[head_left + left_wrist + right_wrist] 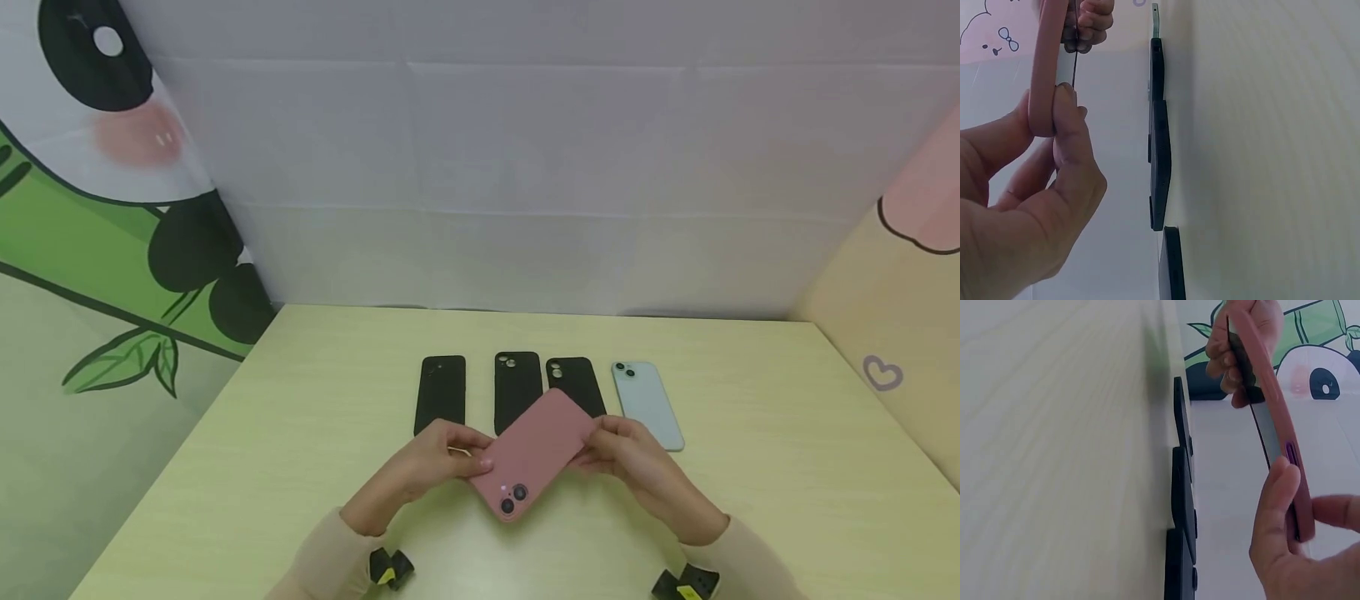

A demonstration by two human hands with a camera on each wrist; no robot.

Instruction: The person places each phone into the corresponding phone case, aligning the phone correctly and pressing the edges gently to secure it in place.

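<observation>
Left grip (438, 454): thumb on the back, fingers beneath, pinching the pink phone (532, 454) by its left long edge near the lens end. Right grip (630, 454) pinches its far right corner, thumb and fingers on opposite faces. Pink phone is held up off the bench (300, 492), tilted askew, lenses (520, 492) toward the wearer. Glossy pane on its underside.

Handling, by judgement: light enough for one hand, stiff along its length. Pink shell looks matt and perhaps a little yielding, so fair friction there; pane likely slick and the fragile side. Best hold: long edges, thumb on the shell, fingertips just under the rim. Keep off the lenses and the purple-tinted slot or button (1291, 453) on one long edge. Corner pinch alone may let it swivel.

Beyond pink phone, lying on the bench: left black slab (441, 387) to its far left; middle black slab (517, 383) and right black slab (576, 379) just past it, partly hidden behind it. Phones or bare cases, cannot tell. Blue phone (648, 404) lies to its right.
</observation>
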